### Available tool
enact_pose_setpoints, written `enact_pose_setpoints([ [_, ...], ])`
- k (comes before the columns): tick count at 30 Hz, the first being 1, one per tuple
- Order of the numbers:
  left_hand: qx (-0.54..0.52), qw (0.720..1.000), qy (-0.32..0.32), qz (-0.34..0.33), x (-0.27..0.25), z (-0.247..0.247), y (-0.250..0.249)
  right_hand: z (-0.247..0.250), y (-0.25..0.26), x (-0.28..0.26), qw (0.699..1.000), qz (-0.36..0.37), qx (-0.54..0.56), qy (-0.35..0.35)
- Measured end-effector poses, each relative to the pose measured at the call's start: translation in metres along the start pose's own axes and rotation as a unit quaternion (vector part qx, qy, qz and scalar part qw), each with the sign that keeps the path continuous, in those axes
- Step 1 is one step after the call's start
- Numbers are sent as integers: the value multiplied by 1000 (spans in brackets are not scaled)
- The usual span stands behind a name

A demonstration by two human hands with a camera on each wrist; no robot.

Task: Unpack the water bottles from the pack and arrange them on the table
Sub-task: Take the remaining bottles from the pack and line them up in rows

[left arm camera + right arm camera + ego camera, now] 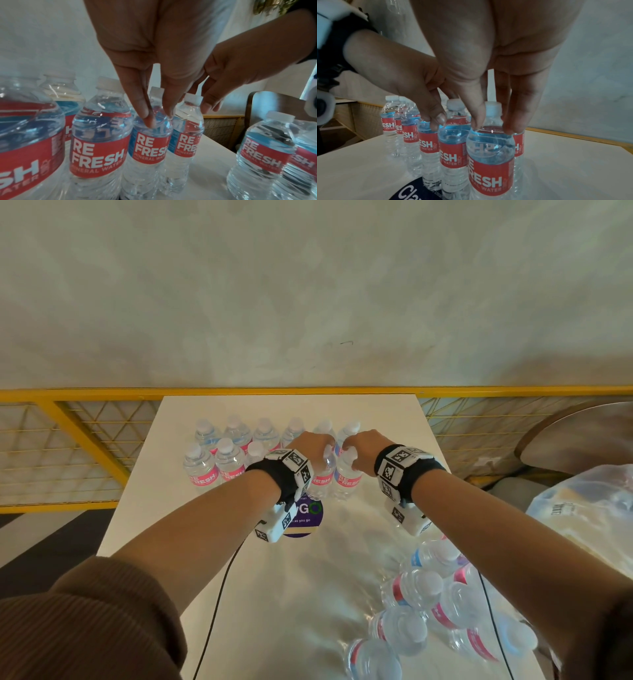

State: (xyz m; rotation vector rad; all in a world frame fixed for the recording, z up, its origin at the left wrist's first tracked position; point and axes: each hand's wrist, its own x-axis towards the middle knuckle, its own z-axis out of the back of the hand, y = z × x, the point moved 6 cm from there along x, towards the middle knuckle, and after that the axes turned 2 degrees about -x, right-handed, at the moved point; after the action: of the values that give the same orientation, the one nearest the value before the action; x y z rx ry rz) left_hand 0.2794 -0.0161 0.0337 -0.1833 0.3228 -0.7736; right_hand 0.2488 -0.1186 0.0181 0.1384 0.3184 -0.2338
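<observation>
We see a white table (144, 508) set against a yellow metal railing (239, 392) with wire mesh, a pale mottled wall (308, 285) behind it. A round purple sticker (305, 518) lies near the table's middle. A black cable (219, 604) runs toward the near edge. Beyond the right edge stands a round wooden tabletop (582, 436).

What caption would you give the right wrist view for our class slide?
Right hand pinches the shoulder of an upright water bottle standing on the white table beside other bottles.
</observation>
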Motion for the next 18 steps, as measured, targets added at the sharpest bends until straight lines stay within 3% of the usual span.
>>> enact_pose_setpoints([
  [4, -39, 998, -49, -8, -17, 4, -11, 12, -12, -26, 999, -17, 30, 14],
  [7, -47, 995, -64, -62, -35, 2, -42, 22, -33, -61, 999, -31, 29, 33],
  [13, -71, 968, 81, -226, -72, -41, -132, 30, -87, -149, 992, -112, 42, 32],
  [18, -63, 941, 187, -275, -94, -84, -176, 3, -123, -226, 979, -186, 70, 47],
])
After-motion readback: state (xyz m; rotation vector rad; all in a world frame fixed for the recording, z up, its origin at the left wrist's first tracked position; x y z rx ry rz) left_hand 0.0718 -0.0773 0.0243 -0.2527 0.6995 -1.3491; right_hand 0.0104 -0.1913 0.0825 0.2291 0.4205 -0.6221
